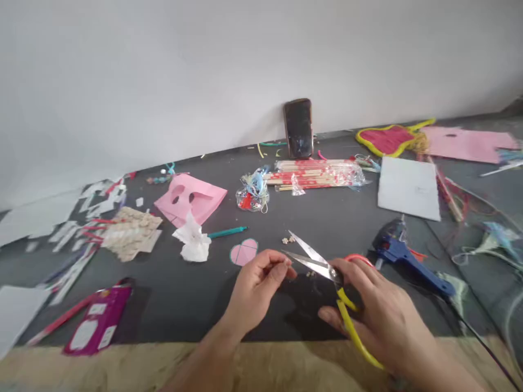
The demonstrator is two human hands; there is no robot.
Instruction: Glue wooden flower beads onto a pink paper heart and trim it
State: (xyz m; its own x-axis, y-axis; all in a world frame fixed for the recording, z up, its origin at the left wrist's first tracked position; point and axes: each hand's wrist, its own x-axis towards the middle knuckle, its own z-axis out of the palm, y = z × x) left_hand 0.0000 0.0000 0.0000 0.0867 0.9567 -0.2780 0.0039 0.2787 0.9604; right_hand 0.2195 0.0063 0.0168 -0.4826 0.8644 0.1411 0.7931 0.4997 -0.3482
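Note:
My right hand (378, 313) grips yellow-handled scissors (327, 272), whose blades stand apart and point left over the dark mat (171, 294). My left hand (257, 288) is pinched on a tiny pale piece at its fingertips, held right at the lower blade's tip. Several small pale bits (288, 239) lie on the mat just beyond the blades. A pink paper disc (244, 252) sits a little to the left of them.
A blue glue gun (402, 256) lies right of the scissors, with its cord running off right. Further back lie a pack of sticks (316, 174), a phone (298, 128) against the wall, a white sheet (408, 188), a pink paper mask (190, 198), crumpled tissue (193, 244) and a teal pen (226, 232).

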